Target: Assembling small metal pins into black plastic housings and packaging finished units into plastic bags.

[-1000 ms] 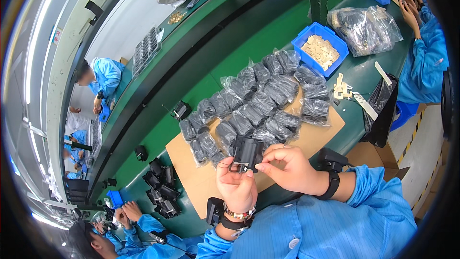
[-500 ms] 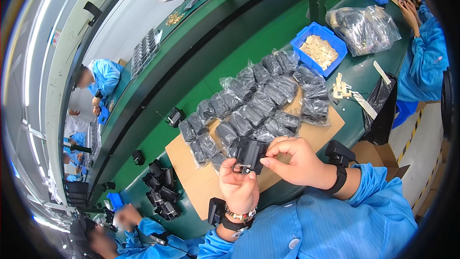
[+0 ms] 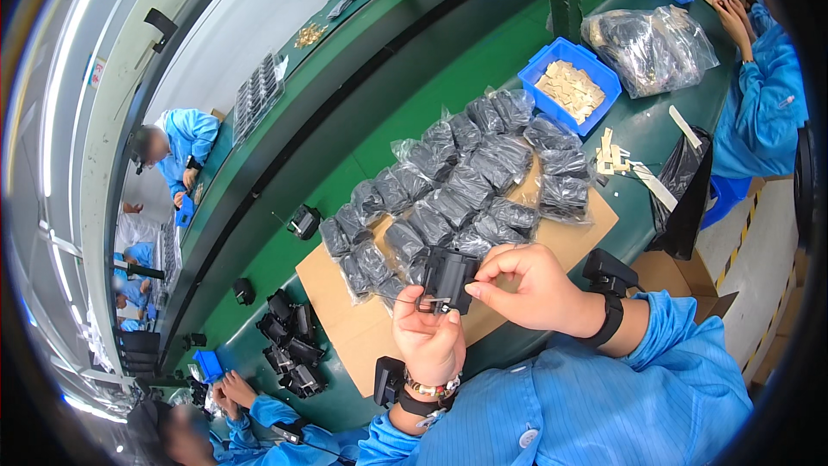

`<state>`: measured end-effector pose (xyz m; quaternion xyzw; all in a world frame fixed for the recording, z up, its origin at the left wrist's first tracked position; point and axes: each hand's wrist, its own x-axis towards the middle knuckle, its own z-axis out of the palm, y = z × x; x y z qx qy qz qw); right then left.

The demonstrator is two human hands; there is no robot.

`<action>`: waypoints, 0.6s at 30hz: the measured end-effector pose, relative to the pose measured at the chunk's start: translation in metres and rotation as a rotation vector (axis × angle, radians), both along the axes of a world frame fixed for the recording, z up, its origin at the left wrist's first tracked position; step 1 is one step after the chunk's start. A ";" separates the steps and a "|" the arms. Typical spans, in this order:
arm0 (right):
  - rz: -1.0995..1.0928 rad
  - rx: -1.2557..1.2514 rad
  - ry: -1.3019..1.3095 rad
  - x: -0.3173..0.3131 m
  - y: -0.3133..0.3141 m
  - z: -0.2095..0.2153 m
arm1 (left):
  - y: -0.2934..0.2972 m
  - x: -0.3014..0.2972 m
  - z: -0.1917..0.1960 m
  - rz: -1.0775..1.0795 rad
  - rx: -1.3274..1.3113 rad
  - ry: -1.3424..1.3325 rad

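A boxy black plastic housing point(image 3: 448, 274) is held up over the cardboard sheet. My left hand point(image 3: 429, 336) grips its lower end between thumb and fingers, where a small light metal-looking detail and a thin dark wire show. At its right edge, the thumb and forefinger of my right hand point(image 3: 539, 293) are pinched together, touching the housing; anything smaller between them is hidden. Just beyond both hands, rows of black parts in clear plastic bags point(image 3: 453, 198) lie on the brown cardboard sheet point(image 3: 345, 328).
Loose black housings point(image 3: 293, 345) are heaped on the left. A blue bin point(image 3: 595, 121) of beige pieces stands at the back right, near a large clear bag point(image 3: 651, 52), beige strips point(image 3: 612, 155) and a black bag point(image 3: 686, 198). Co-workers sit at both sides.
My hands and the housing stay almost in place. The view shifts slightly. At the lower left, a co-worker's hands have moved closer to a small blue bin.
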<state>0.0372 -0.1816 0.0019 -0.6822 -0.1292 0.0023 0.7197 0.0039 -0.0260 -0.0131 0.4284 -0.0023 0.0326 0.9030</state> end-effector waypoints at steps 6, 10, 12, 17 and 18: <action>-0.009 -0.026 -0.001 0.000 0.000 0.002 | 0.000 0.000 0.002 -0.004 0.007 0.019; -0.006 -0.029 0.009 0.001 0.001 0.003 | 0.001 0.000 0.001 0.005 0.004 0.024; -0.018 -0.035 -0.012 0.002 0.001 0.003 | 0.001 0.000 0.002 -0.002 0.006 0.020; -0.062 -0.189 -0.071 0.001 -0.002 -0.001 | 0.002 0.003 -0.002 -0.010 -0.019 0.028; -0.138 -0.316 -0.123 0.001 -0.002 -0.001 | 0.002 0.004 -0.003 -0.019 -0.035 0.037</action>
